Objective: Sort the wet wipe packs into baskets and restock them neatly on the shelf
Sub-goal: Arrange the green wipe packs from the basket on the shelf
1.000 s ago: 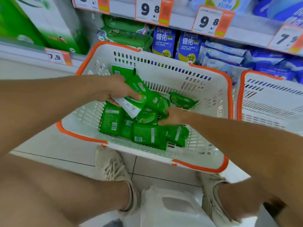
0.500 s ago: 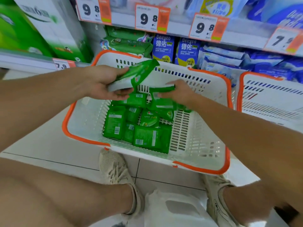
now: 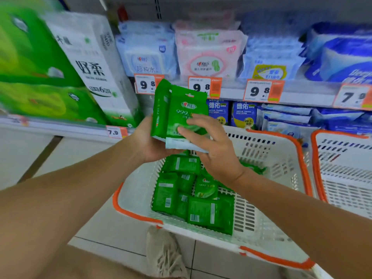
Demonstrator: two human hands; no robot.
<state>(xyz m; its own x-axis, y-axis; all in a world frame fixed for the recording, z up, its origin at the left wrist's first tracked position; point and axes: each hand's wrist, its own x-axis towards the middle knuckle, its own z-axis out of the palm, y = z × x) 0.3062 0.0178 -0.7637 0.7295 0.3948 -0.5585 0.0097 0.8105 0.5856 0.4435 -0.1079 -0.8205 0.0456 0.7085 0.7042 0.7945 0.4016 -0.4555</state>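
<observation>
A small stack of green wet wipe packs stands upright above the basket, in front of the shelf edge. My left hand grips the stack from below and behind. My right hand presses on its front face with fingers spread. Under them a white basket with orange rim holds several more green packs lying flat in its left half.
A second white basket stands at the right. The shelf carries price tags, blue and pink wipe packs above, blue packs below. Large green tissue bundles fill the left. My shoe rests on the tiled floor.
Both hands have lifted out of the basket with green packs and brought them together into one upright stack. The view has tilted up towards the shelf.
</observation>
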